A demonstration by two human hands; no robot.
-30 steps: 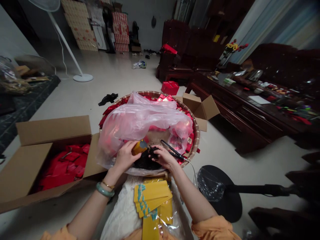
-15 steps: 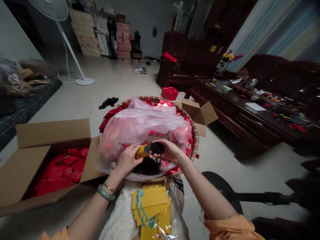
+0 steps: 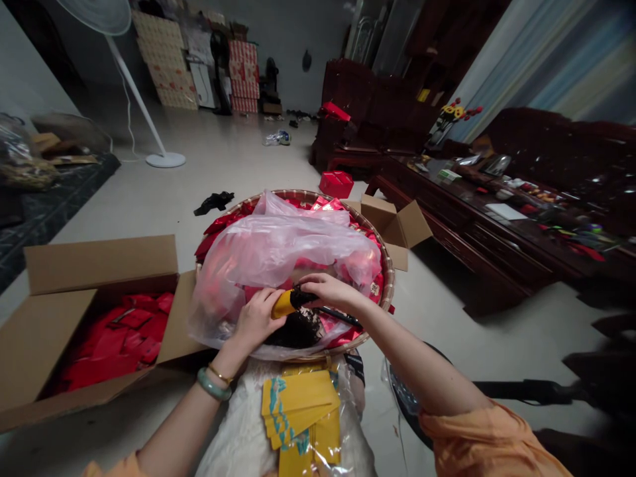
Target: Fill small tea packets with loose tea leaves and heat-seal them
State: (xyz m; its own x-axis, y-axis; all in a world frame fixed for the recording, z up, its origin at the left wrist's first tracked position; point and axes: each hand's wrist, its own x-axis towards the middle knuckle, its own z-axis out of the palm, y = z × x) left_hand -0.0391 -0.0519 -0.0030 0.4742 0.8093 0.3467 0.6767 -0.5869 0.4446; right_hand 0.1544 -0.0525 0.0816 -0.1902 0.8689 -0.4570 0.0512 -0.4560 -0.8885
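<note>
My left hand [image 3: 254, 317] is closed around a small yellow packet [image 3: 282, 305], tilted with its mouth toward the right. At that mouth, my right hand [image 3: 328, 290] pinches a clump of dark dried leaves [image 3: 300, 298], which touches the packet's opening. Below both hands, a heap of the same dark leaves [image 3: 297, 331] lies in a translucent pinkish plastic bag [image 3: 278, 242]. The bag rests in a round woven basket [image 3: 389, 285] among red packets. Under my right wrist shows a thin dark stick-like thing [image 3: 340, 318]. Flat yellow packets [image 3: 303, 397] lie fanned on my lap.
An open cardboard box [image 3: 99, 265] with red packets stands at the left. Beyond the basket are another open carton [image 3: 392, 225] and a red box [image 3: 336, 184]. A dark wooden table [image 3: 447, 218] runs along the right; a white standing fan [image 3: 165, 159] is at the back left.
My right hand has turned over and moved left, bringing the clump of leaves to the mouth of the yellow packet. The dark stick-like thing now shows beneath it. My left hand stays nearly still.
</note>
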